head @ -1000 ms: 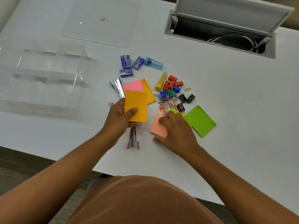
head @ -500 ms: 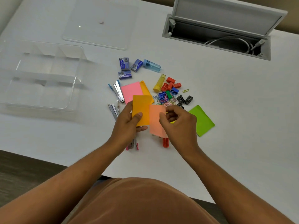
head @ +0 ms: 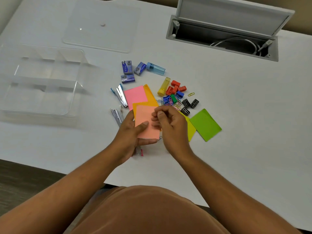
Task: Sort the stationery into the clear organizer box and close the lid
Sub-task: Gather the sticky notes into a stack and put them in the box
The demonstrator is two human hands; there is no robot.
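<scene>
My left hand (head: pixel 130 132) holds a small stack of sticky-note pads: a salmon pad (head: pixel 145 115) on top of an orange pad (head: pixel 141 104), thumb across the salmon one. My right hand (head: pixel 168 122) pinches the right edge of the salmon pad. On the table lie a pink pad (head: pixel 135 95), another orange pad (head: pixel 149 92), a yellow pad (head: pixel 191 127) and a green pad (head: pixel 205 124). The clear organizer box (head: pixel 42 81) stands open at the left, its lid (head: pixel 101 26) lying flat behind it.
Staple boxes (head: pixel 127 71), blue (head: pixel 155 68) and yellow (head: pixel 163 86) tubes, coloured sharpeners (head: pixel 175 89), black sharpeners (head: pixel 190 103), paper clips (head: pixel 168 102) and staplers (head: pixel 120 97) lie in the table's middle. An open cable hatch (head: pixel 222 34) sits at the back right. The table's front edge runs near my body.
My right hand lifted the salmon pad off the table and brought it left onto the orange pad held in my left hand. Both hands now meet over the stack.
</scene>
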